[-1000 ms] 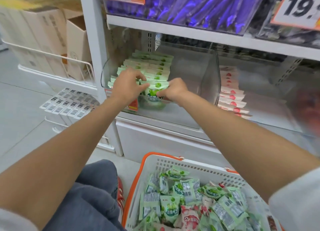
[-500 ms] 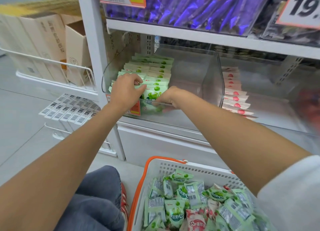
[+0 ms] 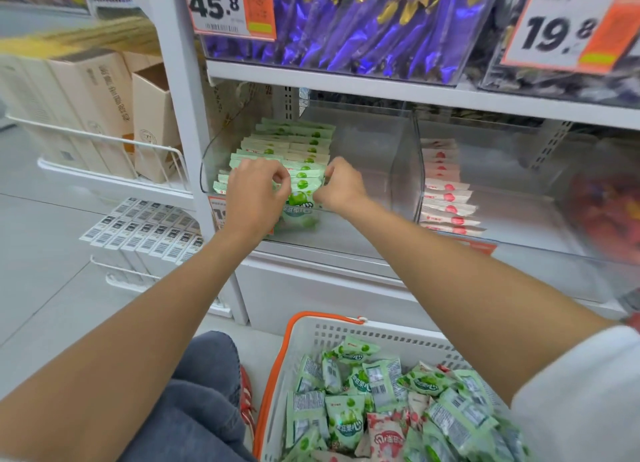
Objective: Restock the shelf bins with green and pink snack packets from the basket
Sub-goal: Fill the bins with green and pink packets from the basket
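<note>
A clear shelf bin [image 3: 401, 170] holds rows of upright green snack packets [image 3: 294, 142]. At its front, my left hand [image 3: 254, 194] and my right hand [image 3: 341, 187] pinch the two sides of the frontmost green packets [image 3: 300, 198], which stand at the front of the row. The neighbouring clear bin [image 3: 519, 198] holds a row of pink packets [image 3: 446, 191]. Below, a white basket with an orange rim [image 3: 287, 350] is full of loose green packets [image 3: 349, 423] and a few pink ones [image 3: 384, 437].
The shelf above carries purple packets [image 3: 346, 21] and price tags. To the left stand cardboard boxes [image 3: 90, 108] in a white wire rack and flat barcode boxes [image 3: 145, 229]. My knee in grey jeans [image 3: 204, 392] is left of the basket.
Both hands have risen slightly and drawn closer together around the front green packets. The view has moved in toward the bin.
</note>
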Demonstrator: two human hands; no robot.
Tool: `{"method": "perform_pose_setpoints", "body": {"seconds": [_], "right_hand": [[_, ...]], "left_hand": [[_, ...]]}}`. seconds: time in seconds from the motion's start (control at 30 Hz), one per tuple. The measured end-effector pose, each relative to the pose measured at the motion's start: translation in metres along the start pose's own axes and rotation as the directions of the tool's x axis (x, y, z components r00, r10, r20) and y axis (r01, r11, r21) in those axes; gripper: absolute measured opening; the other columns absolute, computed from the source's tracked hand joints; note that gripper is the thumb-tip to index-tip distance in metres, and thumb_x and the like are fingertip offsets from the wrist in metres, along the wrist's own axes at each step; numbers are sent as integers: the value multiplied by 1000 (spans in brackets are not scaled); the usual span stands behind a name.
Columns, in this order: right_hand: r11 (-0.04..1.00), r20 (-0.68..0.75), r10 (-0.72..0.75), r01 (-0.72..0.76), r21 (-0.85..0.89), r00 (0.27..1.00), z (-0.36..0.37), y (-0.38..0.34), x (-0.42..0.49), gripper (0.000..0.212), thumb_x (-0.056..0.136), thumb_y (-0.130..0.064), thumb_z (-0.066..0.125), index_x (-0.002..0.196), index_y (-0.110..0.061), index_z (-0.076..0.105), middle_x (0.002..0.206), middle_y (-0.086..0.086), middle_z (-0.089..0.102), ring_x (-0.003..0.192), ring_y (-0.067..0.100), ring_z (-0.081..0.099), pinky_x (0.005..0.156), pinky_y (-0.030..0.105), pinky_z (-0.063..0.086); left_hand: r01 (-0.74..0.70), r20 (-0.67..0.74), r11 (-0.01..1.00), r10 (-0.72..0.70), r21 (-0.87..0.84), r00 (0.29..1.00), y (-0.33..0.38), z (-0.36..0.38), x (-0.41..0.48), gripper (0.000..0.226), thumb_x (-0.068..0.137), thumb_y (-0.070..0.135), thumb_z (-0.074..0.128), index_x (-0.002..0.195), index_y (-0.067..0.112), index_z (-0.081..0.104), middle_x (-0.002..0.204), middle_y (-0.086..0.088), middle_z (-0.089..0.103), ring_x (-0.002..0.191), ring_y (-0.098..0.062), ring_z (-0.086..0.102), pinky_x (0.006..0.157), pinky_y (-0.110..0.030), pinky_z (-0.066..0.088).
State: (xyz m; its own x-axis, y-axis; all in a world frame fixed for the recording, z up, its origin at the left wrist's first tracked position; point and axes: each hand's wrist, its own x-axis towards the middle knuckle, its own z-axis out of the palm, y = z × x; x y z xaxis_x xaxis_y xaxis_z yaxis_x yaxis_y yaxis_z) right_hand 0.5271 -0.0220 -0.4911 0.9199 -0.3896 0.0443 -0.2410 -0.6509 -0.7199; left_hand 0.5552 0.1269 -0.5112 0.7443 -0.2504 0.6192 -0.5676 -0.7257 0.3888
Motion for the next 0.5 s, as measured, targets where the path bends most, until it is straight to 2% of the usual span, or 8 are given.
{"method": "perform_pose_setpoints", "body": {"seconds": [0.03, 0.1, 0.17, 0.2, 0.27, 0.33, 0.4, 0.5], "right_hand": [[989, -110, -146, 145, -24, 983, -5, 5, -10, 24, 77, -2, 62, 93, -15, 50, 96, 5, 56, 88, 25, 56, 69, 31, 43], [927, -203, -373, 358, -110, 905, -13, 19, -35, 15, 77, -1, 55, 85, -14, 53, 90, 5, 57, 80, 26, 56, 67, 35, 44], [884, -163, -463, 439, -163, 872, -14, 40, -64, 10, 79, -3, 55, 85, -11, 56, 89, 6, 57, 77, 27, 55, 66, 37, 44], [881, -125, -460, 435, -184, 879, -11, 54, -79, 10, 80, -4, 56, 87, -10, 57, 91, 7, 57, 78, 27, 55, 67, 37, 43], [901, 8, -374, 365, -235, 928, 2, 93, -111, 14, 81, -5, 55, 92, -11, 59, 95, 7, 59, 83, 27, 56, 70, 36, 43], [919, 201, -193, 249, -307, 960, 20, 141, -147, 18, 81, -5, 52, 94, -15, 60, 99, 6, 61, 89, 28, 59, 73, 35, 45], [919, 372, -5, 151, -364, 928, 39, 191, -186, 17, 83, -5, 52, 92, -16, 60, 99, 5, 63, 91, 27, 61, 75, 33, 47], [917, 495, 193, 23, -398, 847, 57, 258, -239, 14, 90, -6, 52, 92, -11, 64, 92, 7, 68, 86, 25, 65, 75, 35, 53]], "left_hand": [[-28, 5, 999, 28, -40, 1000, 10, -3, -7, 11, 87, 21, 59, 82, 20, 68, 78, 8, 65, 86, -21, 52, 74, -37, 43], [-54, 59, 993, 61, -105, 996, 32, -6, -26, 8, 86, 21, 61, 81, 21, 67, 70, 10, 60, 79, -17, 50, 66, -35, 42], [-6, 171, 991, 29, -134, 985, 49, -1, -53, 6, 86, 23, 62, 82, 22, 66, 67, 8, 57, 74, -16, 53, 62, -34, 44], [50, 255, 990, -14, -134, 967, 55, 4, -68, 5, 85, 24, 62, 82, 22, 65, 67, 8, 58, 72, -17, 55, 62, -33, 45], [159, 451, 984, -105, -83, 886, 60, 19, -103, 6, 84, 22, 61, 78, 24, 62, 70, 8, 58, 75, -20, 59, 65, -33, 46], [216, 640, 976, -164, -2, 750, 53, 40, -144, 10, 82, 19, 59, 74, 24, 62, 76, 6, 60, 82, -21, 62, 71, -31, 50], [163, 793, 979, -195, 123, 577, 35, 61, -187, 12, 83, 19, 56, 73, 20, 63, 83, 2, 65, 85, -23, 64, 77, -34, 54], [7, 917, 969, -237, 247, 320, 13, 79, -239, 9, 82, 14, 54, 77, 19, 59, 85, -5, 60, 83, -26, 62, 69, -31, 48]]}}
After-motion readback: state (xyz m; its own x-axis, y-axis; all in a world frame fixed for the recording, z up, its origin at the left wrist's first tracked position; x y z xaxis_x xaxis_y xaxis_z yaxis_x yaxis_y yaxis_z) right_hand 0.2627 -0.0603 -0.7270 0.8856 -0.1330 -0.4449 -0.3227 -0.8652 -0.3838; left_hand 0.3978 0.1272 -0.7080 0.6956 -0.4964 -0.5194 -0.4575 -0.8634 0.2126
